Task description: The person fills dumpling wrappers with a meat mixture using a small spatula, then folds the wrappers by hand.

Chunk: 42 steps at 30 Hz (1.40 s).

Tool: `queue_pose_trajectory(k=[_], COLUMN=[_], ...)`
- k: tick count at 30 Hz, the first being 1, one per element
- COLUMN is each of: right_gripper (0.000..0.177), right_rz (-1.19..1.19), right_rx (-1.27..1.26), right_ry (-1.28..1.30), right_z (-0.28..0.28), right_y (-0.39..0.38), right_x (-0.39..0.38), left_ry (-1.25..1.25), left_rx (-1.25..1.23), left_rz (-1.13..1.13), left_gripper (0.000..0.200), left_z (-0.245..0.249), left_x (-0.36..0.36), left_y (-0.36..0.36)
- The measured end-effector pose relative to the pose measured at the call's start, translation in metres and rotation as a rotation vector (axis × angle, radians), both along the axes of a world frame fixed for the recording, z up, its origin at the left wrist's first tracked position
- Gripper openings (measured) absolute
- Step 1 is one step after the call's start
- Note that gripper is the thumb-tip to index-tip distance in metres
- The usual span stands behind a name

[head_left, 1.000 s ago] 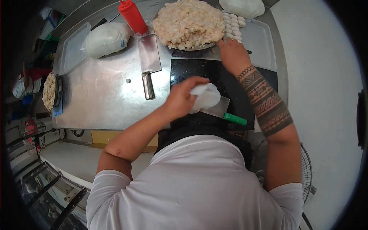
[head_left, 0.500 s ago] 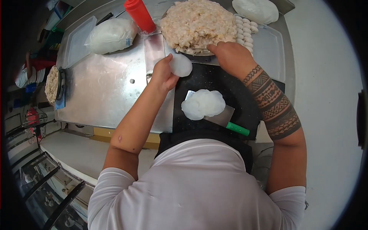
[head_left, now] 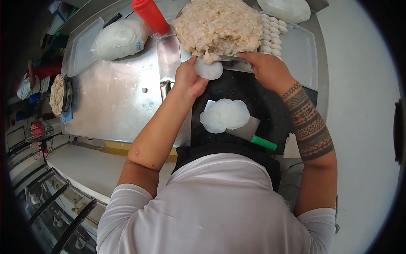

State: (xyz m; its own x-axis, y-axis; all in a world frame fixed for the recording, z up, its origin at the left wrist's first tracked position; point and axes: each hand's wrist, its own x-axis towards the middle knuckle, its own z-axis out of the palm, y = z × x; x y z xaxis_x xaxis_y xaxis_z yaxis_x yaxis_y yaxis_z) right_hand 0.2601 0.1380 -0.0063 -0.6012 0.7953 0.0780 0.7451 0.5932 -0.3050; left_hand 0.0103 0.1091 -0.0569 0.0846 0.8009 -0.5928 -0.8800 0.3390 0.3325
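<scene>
left hand (head_left: 188,78) cups dough wrapper (head_left: 209,70), now lifted to filling heap (head_left: 218,23) at counter (head_left: 114,101) far edge | right hand (head_left: 266,67) grips, seemingly, a metal spatula (head_left: 232,58) against the heap

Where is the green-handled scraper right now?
In the head view, the green-handled scraper lies on the black board, low and right of centre, its blade partly under the pile of white wrappers.
</scene>
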Motion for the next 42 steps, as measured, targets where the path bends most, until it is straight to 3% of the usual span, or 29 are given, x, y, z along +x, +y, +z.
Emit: queue_pose_trajectory(k=[4, 6, 10, 14, 16, 20, 22, 26, 28, 30, 32, 35, 39, 42], right_gripper=[0.054, 0.049, 0.053, 0.053, 0.054, 0.055, 0.055, 0.054, 0.051, 0.052, 0.053, 0.048, 0.036, 0.035], right_rz=[-0.03, 0.001, 0.023, -0.023, 0.079, 0.057, -0.03, -0.157, -0.143, -0.099, 0.071, 0.006, -0.213, -0.324], right_rx=[-0.208, -0.055, -0.004, 0.062, 0.159, 0.163, -0.132, -0.267, -0.473, -0.435, 0.043, 0.179, 0.084, 0.051], right_ry=[0.137, 0.18, 0.134, 0.046, 0.104, 0.048, 0.187, 0.432, 0.537, 0.505, 0.174, 0.039, -0.194, -0.391], right_z=[0.004, -0.002, 0.005, 0.062, 0.072, 0.06, 0.074, 0.065, 0.059, 0.07, 0.077, 0.079, 0.102, 0.055], right_y=[-0.034, -0.056, -0.084, -0.086, -0.092, -0.094, -0.093, -0.107, -0.111, -0.108, -0.102, -0.085, -0.057, -0.015], right_x=[-0.004, -0.011, -0.006, -0.004, -0.012, -0.005, 0.004, 0.0, -0.007, -0.011, -0.012, -0.002, 0.004, -0.012], left_ry=[-0.028, -0.012, -0.068, 0.047, 0.06, -0.019, -0.056, -0.135, -0.116, -0.095, -0.109, -0.064, 0.062, 0.032], left_rx=[-0.021, -0.016, -0.007, 0.035, 0.075, 0.172, 0.202, 0.247, 0.225, 0.2, 0.166, 0.174, 0.198, 0.254], left_rz=[-0.017, -0.011, -0.065, -0.045, -0.09, -0.118, -0.087, -0.083, -0.095, -0.104, -0.132, -0.106, -0.071, -0.142], left_gripper=[0.042, 0.043, 0.046, 0.048, 0.048, 0.053, 0.053, 0.053, 0.053, 0.053, 0.048, 0.047, 0.052, 0.053], left_z=[0.015, 0.024, 0.035, 0.046, 0.053, 0.059, 0.061, 0.062, 0.063, 0.064, 0.065, 0.067, 0.075, 0.078], left_x=[-0.004, -0.006, -0.013, -0.014, -0.014, -0.016, -0.023, -0.029, -0.026, -0.026, -0.026, -0.027, -0.028, -0.027], left_y=[-0.01, -0.017, -0.032, -0.041, -0.045, -0.051, -0.051, -0.053, -0.052, -0.05, -0.051, -0.049, -0.048, -0.05])
